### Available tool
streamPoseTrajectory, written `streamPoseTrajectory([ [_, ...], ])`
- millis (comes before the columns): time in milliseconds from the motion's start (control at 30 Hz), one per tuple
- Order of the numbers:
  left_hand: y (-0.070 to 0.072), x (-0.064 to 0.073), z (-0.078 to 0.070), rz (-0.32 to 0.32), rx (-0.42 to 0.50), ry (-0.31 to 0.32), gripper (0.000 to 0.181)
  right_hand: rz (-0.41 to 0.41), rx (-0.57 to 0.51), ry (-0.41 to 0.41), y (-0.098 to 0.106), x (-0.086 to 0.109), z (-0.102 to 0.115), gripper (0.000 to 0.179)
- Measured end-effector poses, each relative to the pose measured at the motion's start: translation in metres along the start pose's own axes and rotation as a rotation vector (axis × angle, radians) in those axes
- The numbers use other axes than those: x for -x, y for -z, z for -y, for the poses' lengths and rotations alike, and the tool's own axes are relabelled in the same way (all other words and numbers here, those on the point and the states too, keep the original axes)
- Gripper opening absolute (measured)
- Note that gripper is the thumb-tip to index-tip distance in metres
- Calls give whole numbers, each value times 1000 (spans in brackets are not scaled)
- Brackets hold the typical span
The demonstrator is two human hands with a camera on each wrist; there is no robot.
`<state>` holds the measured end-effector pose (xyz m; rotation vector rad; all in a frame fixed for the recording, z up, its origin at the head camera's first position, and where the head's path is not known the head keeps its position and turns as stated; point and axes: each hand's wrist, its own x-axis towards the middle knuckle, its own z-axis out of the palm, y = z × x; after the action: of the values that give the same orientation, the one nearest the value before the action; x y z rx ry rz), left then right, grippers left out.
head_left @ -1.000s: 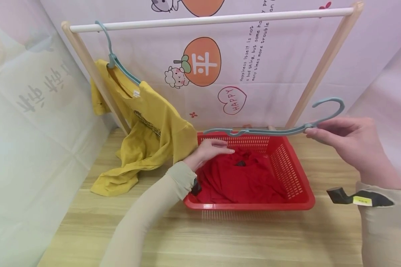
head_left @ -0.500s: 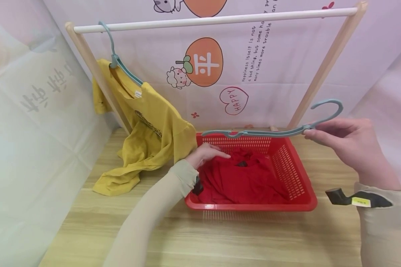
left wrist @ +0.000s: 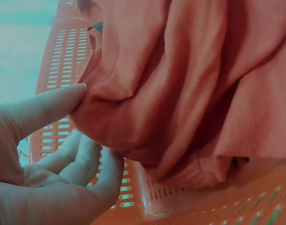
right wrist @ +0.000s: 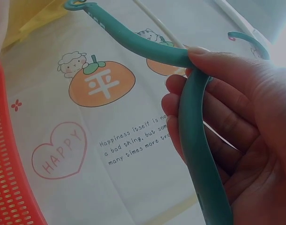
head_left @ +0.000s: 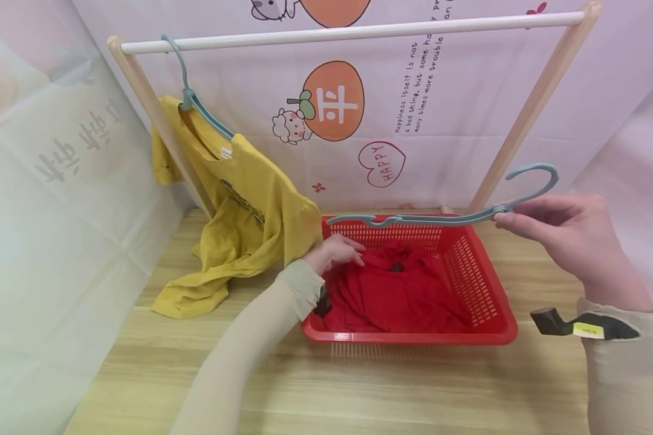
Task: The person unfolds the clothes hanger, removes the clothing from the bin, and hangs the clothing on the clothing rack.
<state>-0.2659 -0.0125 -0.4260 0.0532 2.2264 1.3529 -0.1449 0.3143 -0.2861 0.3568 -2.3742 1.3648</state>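
My right hand [head_left: 574, 232] pinches a blue-green clothes hanger [head_left: 441, 221] near the base of its hook, thumb in front. It holds the hanger level over the far rim of a red plastic basket [head_left: 413, 338]. In the basket lies a crumpled red shirt [head_left: 402, 296] with a dark tag. My left hand [head_left: 334, 251] reaches into the basket's left side. In the left wrist view its thumb lies on an edge of the red shirt [left wrist: 147, 108] and its other fingers curl beneath, gripping the cloth; some fingertips are hidden by it.
A yellow T-shirt [head_left: 261, 193] hangs from another hanger [head_left: 184, 78] at the left of a rack with a white rail [head_left: 354, 35]. Its hem spreads on the wooden table [head_left: 402, 393] beside the basket. A printed cloth backdrop [head_left: 283, 84] stands behind.
My left hand has lowered slightly and its fingers have curled in at the red shirt's edge. My right hand and the hanger have barely moved.
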Motion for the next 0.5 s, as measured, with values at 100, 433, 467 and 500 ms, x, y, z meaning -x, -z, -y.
streamPoseTrajectory([
  [100,0,0,-1,-28,-29,-3,35,1,3,-1,0,0,0,18],
  [433,-2,12,-14,-128,9,-208,25,1,-8,-29,6,0,-4,20],
  [467,-2,14,-16,-119,26,-249,25,-3,-4,-25,7,0,-4,19],
  [500,-1,16,-19,-110,42,-291,25,-8,-4,-23,7,0,-4,19],
])
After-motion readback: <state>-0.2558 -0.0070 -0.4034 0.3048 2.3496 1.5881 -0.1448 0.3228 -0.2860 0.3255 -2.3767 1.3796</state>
